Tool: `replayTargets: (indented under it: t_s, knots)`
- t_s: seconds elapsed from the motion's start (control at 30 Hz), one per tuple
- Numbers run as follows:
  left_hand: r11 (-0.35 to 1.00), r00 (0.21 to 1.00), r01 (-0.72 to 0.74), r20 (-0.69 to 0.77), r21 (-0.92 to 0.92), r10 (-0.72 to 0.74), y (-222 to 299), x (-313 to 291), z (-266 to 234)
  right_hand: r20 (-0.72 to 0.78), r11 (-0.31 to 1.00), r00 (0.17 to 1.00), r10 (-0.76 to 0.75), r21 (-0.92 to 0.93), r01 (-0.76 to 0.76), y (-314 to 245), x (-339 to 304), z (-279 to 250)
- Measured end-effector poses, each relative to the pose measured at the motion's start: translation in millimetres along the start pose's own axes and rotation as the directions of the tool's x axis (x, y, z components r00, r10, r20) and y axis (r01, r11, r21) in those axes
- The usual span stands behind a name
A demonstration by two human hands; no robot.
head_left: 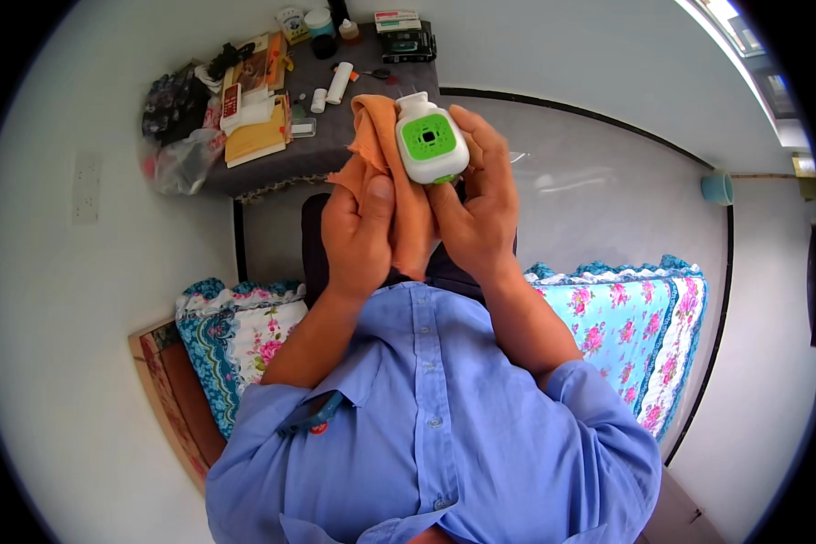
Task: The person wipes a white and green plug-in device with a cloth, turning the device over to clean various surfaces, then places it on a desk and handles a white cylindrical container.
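Note:
My right hand (485,195) is closed around the right side of a small white plug-in device (429,140) with a green face and a dark square opening in its middle. Thin prongs seem to stick out at its top. An orange cloth (381,136) is gripped in my left hand (361,231), thumb on top. The cloth hangs down between my hands and its upper fold touches the device's left side. Both hands are raised in front of my chest, at the near edge of the table. The device's underside and some right fingers are hidden.
A dark-covered table (335,131) carries a white bottle (340,82), scissors (376,73), yellow envelopes (258,138), a red-and-white phone (231,104), a plastic bag (189,163) and stacked boxes (406,41). I sit on a bed with a floral cover (616,326). A blue-green bin (717,189) stands by the wall.

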State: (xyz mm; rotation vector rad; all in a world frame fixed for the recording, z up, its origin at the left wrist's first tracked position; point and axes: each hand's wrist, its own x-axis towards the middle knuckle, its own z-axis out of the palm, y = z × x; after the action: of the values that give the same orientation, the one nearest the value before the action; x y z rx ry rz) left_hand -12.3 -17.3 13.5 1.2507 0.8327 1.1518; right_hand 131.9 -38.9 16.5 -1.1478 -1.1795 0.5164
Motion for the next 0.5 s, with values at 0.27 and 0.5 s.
replayTargets:
  t_s: [0.27, 0.5]
  knots:
    - [0.804, 0.889, -0.439, 0.062, 0.400, 0.454, 17, 9, -3, 0.103, 0.993, 0.994, 0.044, -0.116, -0.032, -10, -6, -2]
    - [0.800, 0.870, -0.484, 0.095, 0.354, 0.484, 12, 14, -6, 0.080, 0.970, 0.995, -0.056, -0.230, 0.073, -19, -1, -5]
